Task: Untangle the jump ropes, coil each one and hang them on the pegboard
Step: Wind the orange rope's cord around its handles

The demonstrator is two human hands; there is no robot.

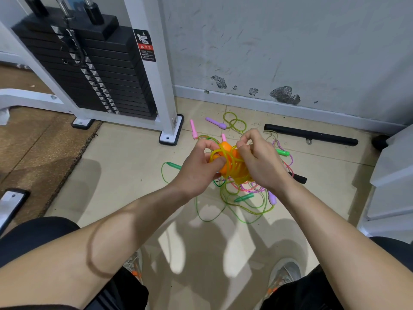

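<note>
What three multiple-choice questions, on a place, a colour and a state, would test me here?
1. Where is the black bar? A on a shelf; B on the floor by the wall; C in a box.
2. What colour are the handles gripped by the left hand? A blue; B white; C orange.
3. What does the right hand do? A pinches the yellow cord; B rests open; C points.
Key: 1B, it lies along the wall; 2C, orange shows beside that hand; 3A, it curls round the loops.

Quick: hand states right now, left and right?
Left hand: grips the orange plastic jump-rope handles.
Right hand: pinches the translucent yellow rope cord wound round them.
</note>
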